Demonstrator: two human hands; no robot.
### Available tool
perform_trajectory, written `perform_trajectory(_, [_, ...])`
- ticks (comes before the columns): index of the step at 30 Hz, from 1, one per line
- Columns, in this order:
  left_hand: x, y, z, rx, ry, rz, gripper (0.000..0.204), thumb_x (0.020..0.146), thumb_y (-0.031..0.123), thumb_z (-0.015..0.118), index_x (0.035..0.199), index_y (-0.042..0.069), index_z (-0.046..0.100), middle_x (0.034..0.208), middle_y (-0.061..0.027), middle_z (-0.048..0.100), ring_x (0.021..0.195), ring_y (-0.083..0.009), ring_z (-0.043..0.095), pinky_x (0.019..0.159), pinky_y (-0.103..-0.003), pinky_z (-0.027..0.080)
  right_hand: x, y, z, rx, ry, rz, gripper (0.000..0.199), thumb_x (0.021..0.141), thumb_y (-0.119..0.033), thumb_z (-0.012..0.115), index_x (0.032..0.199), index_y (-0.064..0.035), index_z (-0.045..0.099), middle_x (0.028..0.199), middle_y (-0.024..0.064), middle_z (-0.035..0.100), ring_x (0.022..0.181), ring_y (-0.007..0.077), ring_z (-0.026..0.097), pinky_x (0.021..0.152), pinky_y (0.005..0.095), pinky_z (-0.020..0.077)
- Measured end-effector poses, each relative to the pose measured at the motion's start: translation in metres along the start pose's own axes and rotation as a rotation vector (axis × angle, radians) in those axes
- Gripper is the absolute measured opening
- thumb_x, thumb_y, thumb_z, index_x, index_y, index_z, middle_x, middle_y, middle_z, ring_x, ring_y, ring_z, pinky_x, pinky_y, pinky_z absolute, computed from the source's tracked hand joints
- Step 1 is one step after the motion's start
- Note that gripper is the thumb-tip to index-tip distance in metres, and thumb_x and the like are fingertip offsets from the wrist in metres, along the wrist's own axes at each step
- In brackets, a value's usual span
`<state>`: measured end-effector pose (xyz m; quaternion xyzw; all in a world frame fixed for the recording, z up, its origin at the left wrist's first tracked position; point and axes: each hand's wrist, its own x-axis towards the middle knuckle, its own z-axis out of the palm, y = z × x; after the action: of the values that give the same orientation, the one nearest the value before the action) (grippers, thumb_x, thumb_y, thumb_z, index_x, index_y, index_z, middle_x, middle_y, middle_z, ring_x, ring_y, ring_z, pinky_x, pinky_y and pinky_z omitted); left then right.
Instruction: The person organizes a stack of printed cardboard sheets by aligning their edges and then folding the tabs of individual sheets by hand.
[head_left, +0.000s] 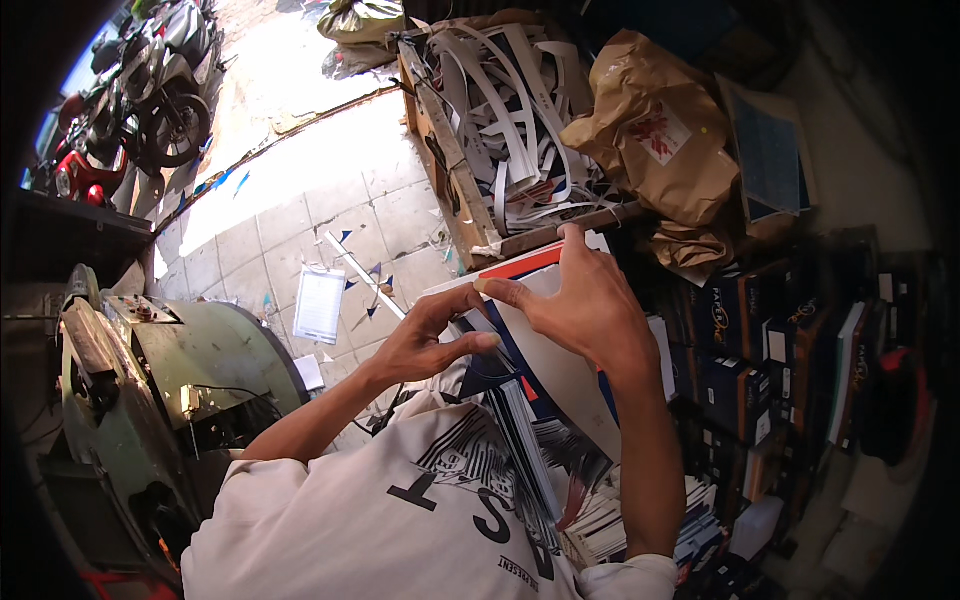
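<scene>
Both hands clamped on a stack of white, red and navy printed card sheets point(545, 340): left hand point(425, 345) pinching its near edge, right hand point(585, 305) covering the top, lower sheets hidden behind the shirt.

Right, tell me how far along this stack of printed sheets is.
Done: a wooden crate is full of white paper trimmings, and bundled sheets lie stacked low beside the person. In hand: the left hand and right hand square up a stack of printed sheets. Left: cannot tell how many remain.
</scene>
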<state>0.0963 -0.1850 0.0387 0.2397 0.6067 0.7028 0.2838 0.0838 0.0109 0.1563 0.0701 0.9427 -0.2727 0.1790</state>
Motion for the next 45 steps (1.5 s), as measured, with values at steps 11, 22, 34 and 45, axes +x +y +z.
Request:
perform_trajectory(11, [-0.006,-0.01,0.007,0.204,0.128,0.111,0.041,0.075,0.028,0.085,0.096,0.001,0.063,0.092,-0.008,0.067,0.083,-0.0141,0.062,0.077,-0.03,0.049,0.002,0.043,0.037,0.539,0.02,-0.188,0.033,0.069,-0.03,0.086,0.079,-0.0001,0.076,0.066,0.0102,0.07,0.058,0.0143,0.067,0.054,0.0268,0.0509])
perform_trajectory(22, [0.008,0.021,0.033,0.324,0.416,-0.169,0.034,0.078,0.03,0.082,0.085,0.0,0.066,0.075,-0.0081,0.068,0.068,-0.0115,0.065,0.063,-0.025,0.051,-0.043,0.058,0.061,1.0,0.354,0.293,0.024,0.082,-0.021,0.079,0.079,0.0016,0.073,0.068,0.005,0.069,0.054,0.0089,0.061,0.051,0.0233,0.0448])
perform_trajectory(34, [-0.008,0.013,0.017,0.335,0.506,-0.275,0.038,0.077,0.031,0.082,0.085,-0.002,0.067,0.076,-0.0136,0.071,0.066,-0.0167,0.069,0.061,-0.029,0.056,-0.019,0.147,0.092,1.008,0.501,0.646,0.026,0.078,-0.021,0.081,0.075,0.0027,0.072,0.071,0.01,0.07,0.056,0.0155,0.064,0.057,0.0265,0.0495])
perform_trajectory(45, [0.005,0.005,0.016,0.13,0.227,0.015,0.035,0.079,0.027,0.082,0.087,-0.001,0.063,0.078,-0.0095,0.069,0.069,-0.0138,0.068,0.064,-0.028,0.055,-0.023,0.074,0.031,-0.296,0.846,-0.091,0.038,0.079,-0.02,0.081,0.104,-0.0005,0.06,0.095,0.0127,0.064,0.094,0.0283,0.062,0.078,0.0368,0.0497])
